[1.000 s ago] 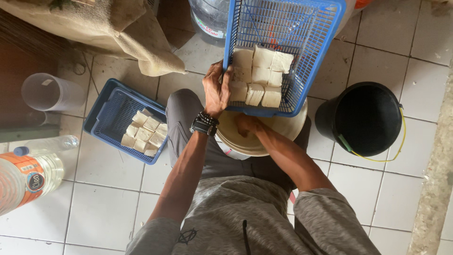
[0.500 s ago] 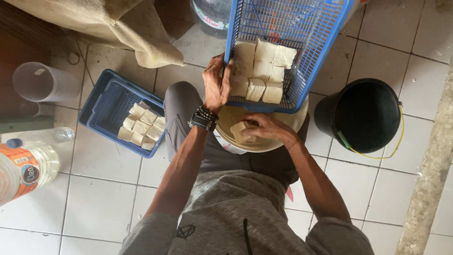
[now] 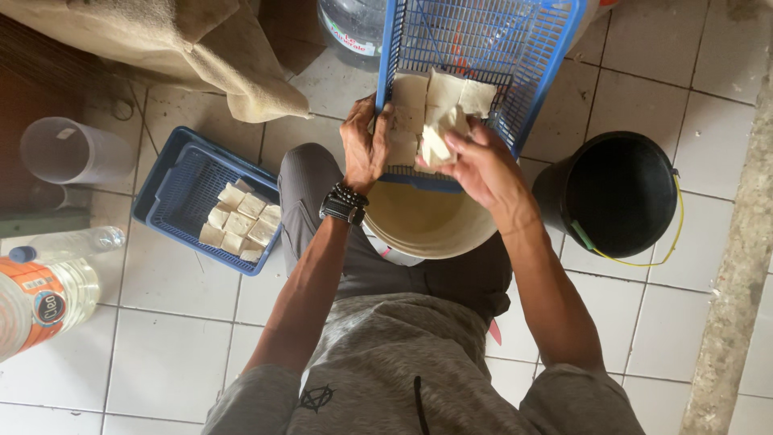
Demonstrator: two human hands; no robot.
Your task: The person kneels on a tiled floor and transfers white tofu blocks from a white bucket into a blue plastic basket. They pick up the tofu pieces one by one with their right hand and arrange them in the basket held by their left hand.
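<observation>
Both arms reach far, out over the cream bucket (image 3: 427,229) between the knees: left hand (image 3: 366,145) grips the near-left edge of the tilted blue basket (image 3: 483,48), fingers curled shut on its rim. Right hand (image 3: 475,161) is raised at the basket's near edge, fingers pinching one pale tofu block (image 3: 436,145), just beside the other blocks (image 3: 439,93) lying in the basket. Second blue basket (image 3: 181,189) with blocks on the floor left, black bucket (image 3: 616,193) right.
</observation>
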